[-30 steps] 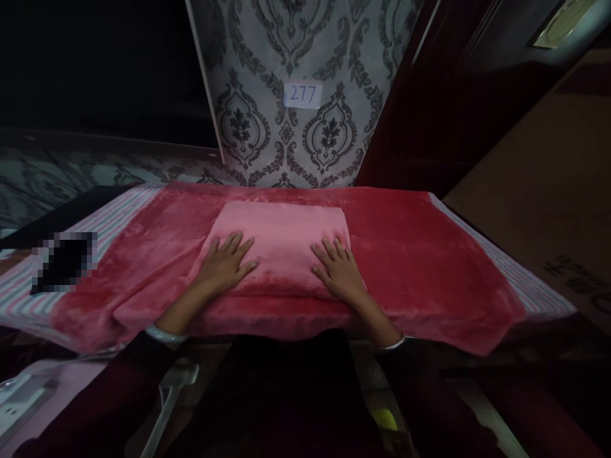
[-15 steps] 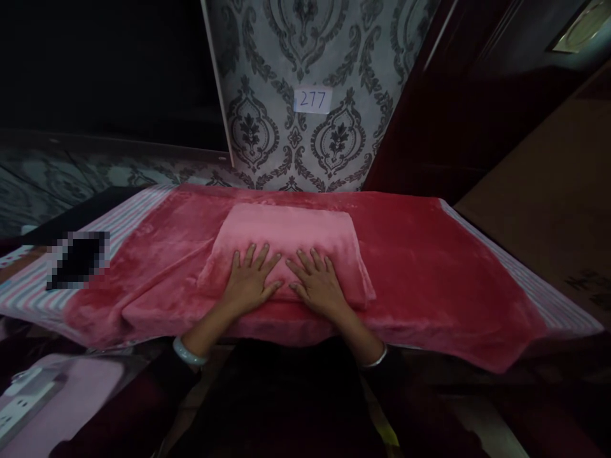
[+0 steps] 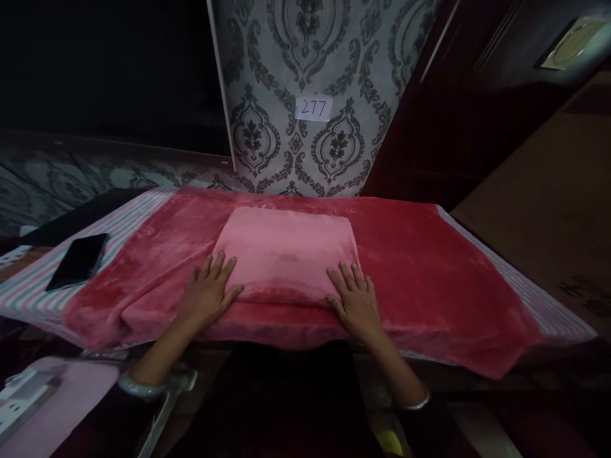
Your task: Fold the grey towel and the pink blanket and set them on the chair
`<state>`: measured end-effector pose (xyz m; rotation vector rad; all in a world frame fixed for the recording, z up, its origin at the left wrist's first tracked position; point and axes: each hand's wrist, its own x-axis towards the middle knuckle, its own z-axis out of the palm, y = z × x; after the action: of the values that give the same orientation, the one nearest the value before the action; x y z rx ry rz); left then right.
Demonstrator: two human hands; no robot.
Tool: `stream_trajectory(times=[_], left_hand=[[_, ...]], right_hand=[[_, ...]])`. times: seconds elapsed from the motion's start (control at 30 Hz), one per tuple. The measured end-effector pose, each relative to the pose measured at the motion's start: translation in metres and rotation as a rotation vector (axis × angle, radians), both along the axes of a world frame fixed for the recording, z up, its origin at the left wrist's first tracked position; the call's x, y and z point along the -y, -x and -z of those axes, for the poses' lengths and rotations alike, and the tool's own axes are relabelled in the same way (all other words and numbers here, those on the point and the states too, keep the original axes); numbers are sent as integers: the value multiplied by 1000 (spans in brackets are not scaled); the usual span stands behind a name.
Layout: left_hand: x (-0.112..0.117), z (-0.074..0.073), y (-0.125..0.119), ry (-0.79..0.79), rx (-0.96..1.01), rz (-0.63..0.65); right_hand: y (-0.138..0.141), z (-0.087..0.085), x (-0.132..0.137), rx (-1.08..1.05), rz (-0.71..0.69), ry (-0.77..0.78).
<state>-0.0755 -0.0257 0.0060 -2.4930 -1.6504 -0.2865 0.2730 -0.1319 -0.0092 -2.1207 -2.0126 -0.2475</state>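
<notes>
A folded pink plush cloth (image 3: 289, 245) lies flat in the middle of a red plush blanket (image 3: 420, 267). My left hand (image 3: 205, 292) rests at its near left corner, fingers spread, fingertips on the pink fabric. At the near right corner lies my right hand (image 3: 354, 299), palm down with the fingers apart. Neither hand grips anything. Darker brushed patches show along the near part of the folded cloth.
A striped cloth (image 3: 143, 213) shows under the blanket, with a phone (image 3: 79, 261) on it. Behind are a dark screen (image 3: 109, 76) and a wall label (image 3: 314, 109). A cardboard box (image 3: 548, 184) stands right; a power strip (image 3: 21, 404) lies low left.
My hands have slid apart from the middle of the folded cloth, the left one to its left corner, the right one to its right corner. The folded cloth stays in place.
</notes>
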Motion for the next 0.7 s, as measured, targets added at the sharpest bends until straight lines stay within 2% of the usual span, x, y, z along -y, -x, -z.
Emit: stream_trajectory(times=[0.1,0.2,0.27,0.37,0.47,0.57,0.63,0.7], left_hand=[[-3,-5,11,-7,20,3],[-1,-15,0,-102,89,39],[8,-17,-20,-162,146,131],[28,-4,-56,-193,150,311],[43,19,-78,-231,115,321],[48,35,-82,-246,104,298],[47,40,-81,-254,106,305],[47,40,-79,-261,123,312]], right_hand=[[-7,-9,4,-57,-6,33],[-2,-35,-9,-140,-70,25],[10,-54,-26,-195,-203,11],[37,-70,-59,-218,-468,73],[54,-67,-88,-131,-618,234],[50,-56,-109,-1,-681,310],[37,-55,-123,62,-683,300],[23,-61,-136,105,-594,313]])
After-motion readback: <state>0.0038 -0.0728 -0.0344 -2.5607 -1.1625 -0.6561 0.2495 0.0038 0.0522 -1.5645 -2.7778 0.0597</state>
